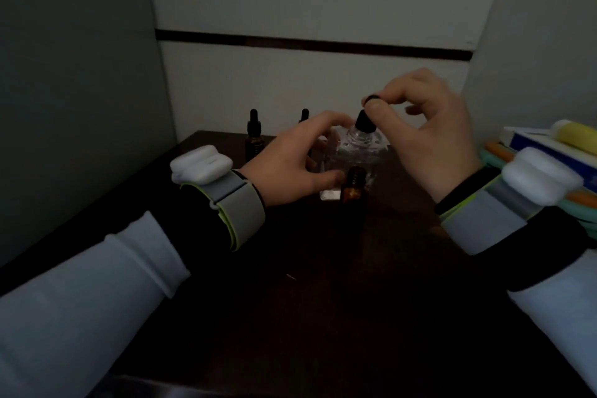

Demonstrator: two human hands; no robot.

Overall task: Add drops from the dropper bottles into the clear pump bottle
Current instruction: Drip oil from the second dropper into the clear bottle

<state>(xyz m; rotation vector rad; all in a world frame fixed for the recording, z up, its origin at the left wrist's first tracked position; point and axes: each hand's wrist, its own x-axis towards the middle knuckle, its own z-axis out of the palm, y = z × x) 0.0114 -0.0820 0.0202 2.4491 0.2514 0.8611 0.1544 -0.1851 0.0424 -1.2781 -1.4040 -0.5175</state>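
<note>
Sleeves [97,284] frame a dark table [290,284]. The right hand [429,136] pinches, between thumb and forefinger, the bulb of the dropper [365,121], whose collar sits at the mouth of the clear bottle [358,149]. The left hand [290,160] curls round that bottle's side, mid-table. Just in front stands an open amber bottle [353,191]. Two capped bottles [253,132] stand behind, one half hidden. Contents cannot be made out in the gloom.
</note>
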